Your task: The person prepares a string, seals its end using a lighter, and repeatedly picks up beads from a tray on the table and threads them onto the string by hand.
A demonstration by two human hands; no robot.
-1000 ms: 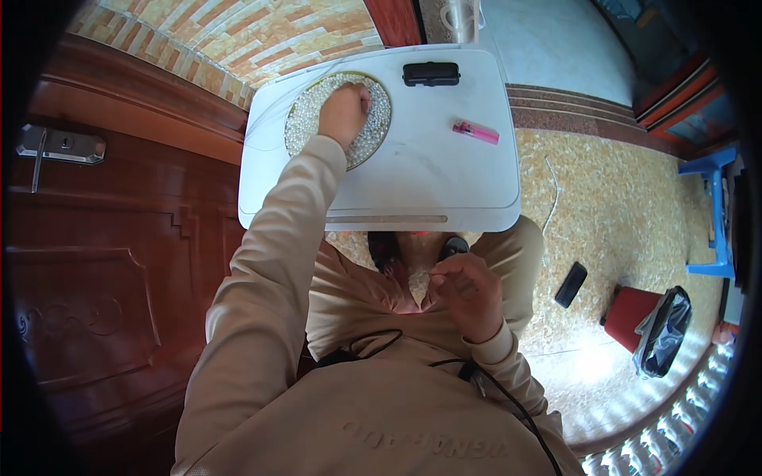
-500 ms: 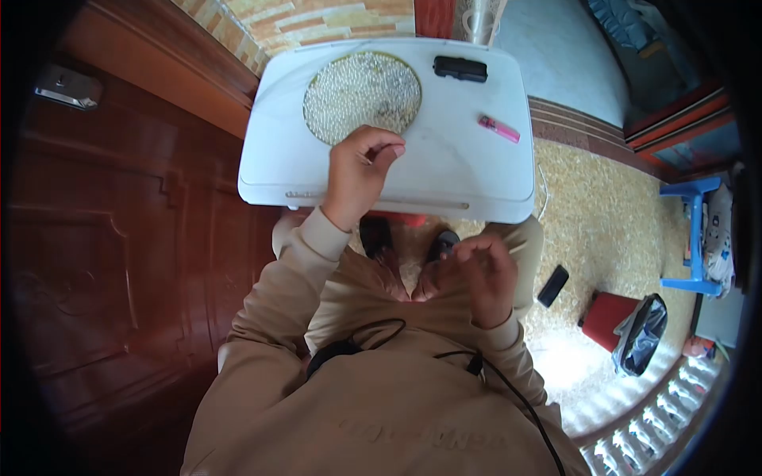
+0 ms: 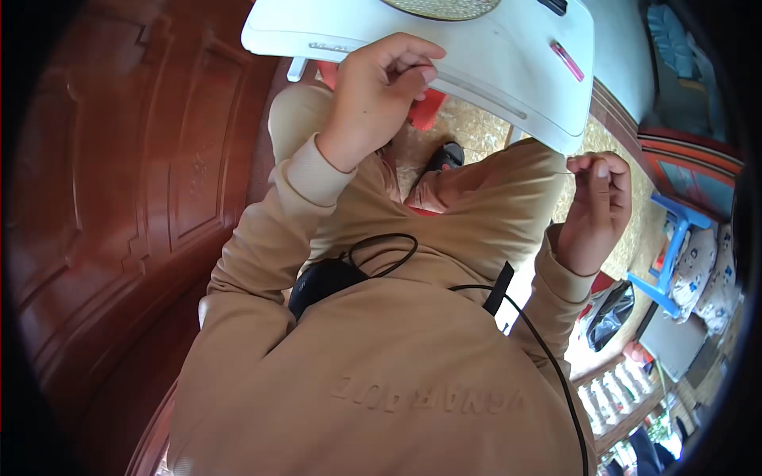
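My left hand [image 3: 385, 99] is at the near edge of the white table [image 3: 508, 63], thumb and forefinger pressed together; anything between them is too small to make out. Out to the right, my right hand [image 3: 599, 208] is raised beside the table's corner with its fingertips pinched. A faint thin line shows by those fingertips, but its kind is unclear. Beyond my left hand is a round tray [image 3: 444, 11] of small pale beads, cut off by the top of the view. On the tabletop's right lies a slim pink object [image 3: 567, 61].
Part of a black case [image 3: 556, 6] shows at the table's far right. A wooden door [image 3: 143, 159] stands on the left. On the right are a blue stool [image 3: 675, 246] and a bin with a black liner [image 3: 611, 317]. A black cable [image 3: 548, 373] runs down my front.
My view has tilted down, so the table sits higher. My right hand has moved out to the right, away from my left hand, which has come back from the beads to the table's near edge.
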